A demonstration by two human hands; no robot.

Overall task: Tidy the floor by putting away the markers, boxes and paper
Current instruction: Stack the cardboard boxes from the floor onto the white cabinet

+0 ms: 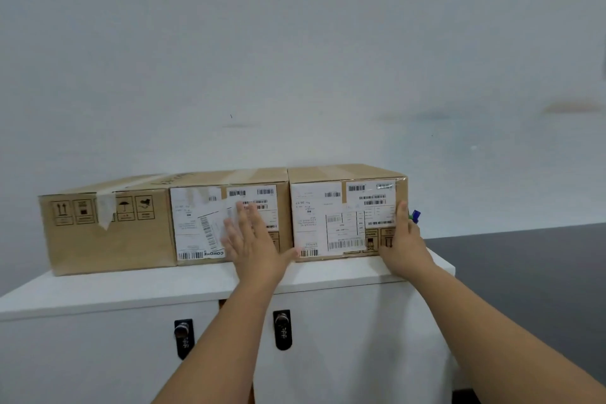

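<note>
Three brown corrugated cardboard boxes are lined up side by side on the flat top of a white cabinet [196, 285], against a pale wall, their long axes running left to right along the cabinet's length. The left-hand cardboard box [108, 229] carries a row of printed handling symbols, among them upward arrows and an umbrella, and a strip of loose whitish tape. The middle cardboard box [203, 220] is covered with white shipping labels and barcodes; "COMONE" can be read upside down at the lower edge of one label, and the remaining print is too small to read. The right-hand cardboard box [344, 216] bears similar white labels and barcodes, also inverted.

The left hand [252, 239] is blurred, spread open with its fingers [244, 216] fanned against the front of the middle box, the thumb reaching towards the seam just beside the right-hand box. The right hand [405, 244] is pressed flat, fingers extended upward, over the right front corner of the right-hand box. Nothing is gripped by either hand. A small blue and green object [415, 216] is seen just beyond the right fingertips, behind that corner. Two black combination locks [282, 330] are fitted on the cabinet doors below the wrists.
</note>
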